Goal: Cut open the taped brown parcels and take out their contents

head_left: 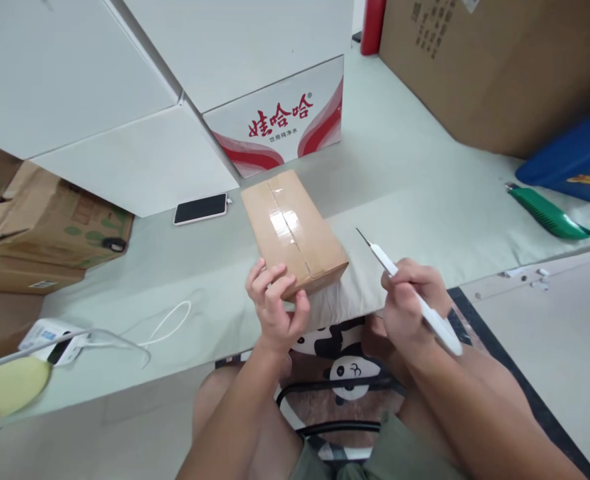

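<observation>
Gripping the near left corner of a small taped carton [302, 230], the left hand [277, 310] in the head view is curling its fingers [275, 275] over the top while its thumb is lying against the near face. The carton is resting flat on the pale green desk [399, 180], near the front edge, with clear tape shining along its top seam. The right hand [412, 303] is holding a slim white tool [445, 330] — its fingers are closing around the handle, and the thin dark tip is pointing away and leftward, just beside the carton but apart from it. Behind the carton, a white box with red print [281, 123] is standing; to its left, a phone [201, 209] is lying face up. Over on the right, a green item [549, 212] is lying near a blue container [575, 157] — and a large brown box [495, 73] is standing behind them
</observation>
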Tool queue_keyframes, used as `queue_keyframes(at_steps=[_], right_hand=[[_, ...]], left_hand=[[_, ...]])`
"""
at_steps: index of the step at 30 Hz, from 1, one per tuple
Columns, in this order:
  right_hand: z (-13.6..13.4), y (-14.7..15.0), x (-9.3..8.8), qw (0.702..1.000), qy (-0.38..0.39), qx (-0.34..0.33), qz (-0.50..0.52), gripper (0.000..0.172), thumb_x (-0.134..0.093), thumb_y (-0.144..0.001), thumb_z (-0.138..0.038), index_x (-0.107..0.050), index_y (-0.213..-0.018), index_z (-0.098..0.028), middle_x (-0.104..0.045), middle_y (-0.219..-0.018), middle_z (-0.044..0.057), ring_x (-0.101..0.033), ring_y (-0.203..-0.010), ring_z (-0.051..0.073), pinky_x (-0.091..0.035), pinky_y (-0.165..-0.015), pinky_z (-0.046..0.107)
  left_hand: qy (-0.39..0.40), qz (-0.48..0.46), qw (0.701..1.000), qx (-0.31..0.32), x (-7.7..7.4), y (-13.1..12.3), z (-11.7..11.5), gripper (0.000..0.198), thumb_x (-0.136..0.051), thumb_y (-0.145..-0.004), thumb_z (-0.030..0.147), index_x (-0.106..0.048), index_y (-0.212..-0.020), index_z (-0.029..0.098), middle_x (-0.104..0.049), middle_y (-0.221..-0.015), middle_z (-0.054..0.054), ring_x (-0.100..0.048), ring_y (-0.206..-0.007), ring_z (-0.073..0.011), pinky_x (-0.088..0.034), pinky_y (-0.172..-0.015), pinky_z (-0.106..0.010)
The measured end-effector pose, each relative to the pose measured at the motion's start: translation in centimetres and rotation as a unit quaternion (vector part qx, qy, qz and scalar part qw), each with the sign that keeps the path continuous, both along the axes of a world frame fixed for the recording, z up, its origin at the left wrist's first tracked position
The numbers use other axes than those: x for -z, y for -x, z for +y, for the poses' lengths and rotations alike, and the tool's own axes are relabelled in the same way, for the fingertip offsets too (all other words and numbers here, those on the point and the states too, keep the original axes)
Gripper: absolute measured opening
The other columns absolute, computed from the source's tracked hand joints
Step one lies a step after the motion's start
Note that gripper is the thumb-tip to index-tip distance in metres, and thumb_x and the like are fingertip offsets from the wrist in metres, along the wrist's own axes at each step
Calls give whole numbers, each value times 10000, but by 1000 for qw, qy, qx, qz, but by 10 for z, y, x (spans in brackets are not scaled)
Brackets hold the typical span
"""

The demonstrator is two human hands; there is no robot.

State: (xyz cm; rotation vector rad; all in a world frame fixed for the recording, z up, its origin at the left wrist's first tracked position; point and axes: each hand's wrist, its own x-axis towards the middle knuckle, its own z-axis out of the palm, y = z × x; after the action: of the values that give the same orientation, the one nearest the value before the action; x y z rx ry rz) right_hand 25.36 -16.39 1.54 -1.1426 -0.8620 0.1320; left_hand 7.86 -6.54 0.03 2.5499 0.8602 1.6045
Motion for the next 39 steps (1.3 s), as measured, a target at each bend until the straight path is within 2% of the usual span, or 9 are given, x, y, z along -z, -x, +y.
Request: queue_keyframes(at_steps=[3, 5, 7, 11, 14, 17, 20, 26, 39], right_hand=[[-13, -8, -11, 994, -17, -66, 84, 262, -489, -999, -498, -596, -1007, -259, -576, -621, -38, -509, -458, 135, -379, -421, 257], [-19, -12, -14, 991, 4, -108, 82, 317, -482, -997, -515, -629, -1078, -245, -674, -689, 3, -622, -524, 173, -467, -456, 294], [-22, -15, -13, 990, 18, -132, 54, 280, -504, -993, -450, -670, -1051, -233, -695, -711, 16, -652, -564, 174, -502, -502, 305], [-22, -12, -13, 986, 19, -164, -30, 134, -549, -932, -253, -680, -948, -230, -636, -644, -17, -549, -482, 122, -421, -459, 252], [-17, -5, -25, 978, 12, -182, -105, 152, -571, -826, -153, -643, -936, -229, -646, -669, -31, -507, -458, 94, -423, -464, 233], [-9, 1, -35, 965, 28, -214, -148, 178, -549, -758, -130, -590, -897, -233, -623, -658, -48, -481, -450, 82, -418, -457, 216], [-4, 4, -36, 954, 36, -234, -184, 133, -535, -766, -141, -564, -859, -231, -557, -622, -55, -489, -491, 89, -412, -483, 213], [0, 10, -31, 947, 43, -254, -194, 156, -525, -764, -118, -552, -875, -225, -519, -619, -53, -439, -503, 88, -378, -498, 214], [6, 5, -26, 949, 58, -246, -190, 133, -550, -799, -118, -590, -869, -223, -620, -682, -41, -481, -522, 77, -399, -520, 201]], left_hand=[[-17, 4, 1000, -11, -6, 3, 8, 304, -607, -854, 342, -595, -1142, 246, -608, -1026, -80, -568, -1053, -280, -504, -964, -515], [-24, 10, 1000, -11, -8, 6, 14, 289, -595, -867, 421, -632, -1096, 249, -594, -973, -77, -564, -976, -273, -512, -900, -500], [-25, 12, 1000, -5, -7, 7, 19, 274, -586, -882, 448, -642, -1067, 255, -608, -994, -80, -578, -981, -272, -517, -896, -499], [-11, 7, 999, 35, -1, 5, 21, 293, -596, -889, 422, -577, -1132, 258, -663, -1178, -92, -620, -1160, -291, -511, -1030, -552], [1, 6, 999, 47, 2, 3, 21, 308, -599, -892, 428, -561, -1148, 261, -665, -1214, -90, -628, -1198, -289, -509, -1067, -564], [7, -9, 998, 63, 3, 3, 21, 347, -634, -885, 408, -564, -1186, 252, -660, -1223, -92, -634, -1175, -272, -494, -1094, -548], [13, -13, 997, 77, 4, 4, 20, 388, -668, -881, 389, -559, -1224, 242, -649, -1243, -99, -623, -1198, -269, -476, -1119, -540], [25, -12, 997, 72, 5, 6, 19, 375, -650, -915, 430, -557, -1229, 247, -645, -1252, -105, -612, -1223, -279, -469, -1125, -551], [21, -13, 996, 84, 2, 7, 17, 370, -674, -906, 415, -568, -1213, 236, -657, -1260, -113, -595, -1271, -289, -463, -1127, -528]])
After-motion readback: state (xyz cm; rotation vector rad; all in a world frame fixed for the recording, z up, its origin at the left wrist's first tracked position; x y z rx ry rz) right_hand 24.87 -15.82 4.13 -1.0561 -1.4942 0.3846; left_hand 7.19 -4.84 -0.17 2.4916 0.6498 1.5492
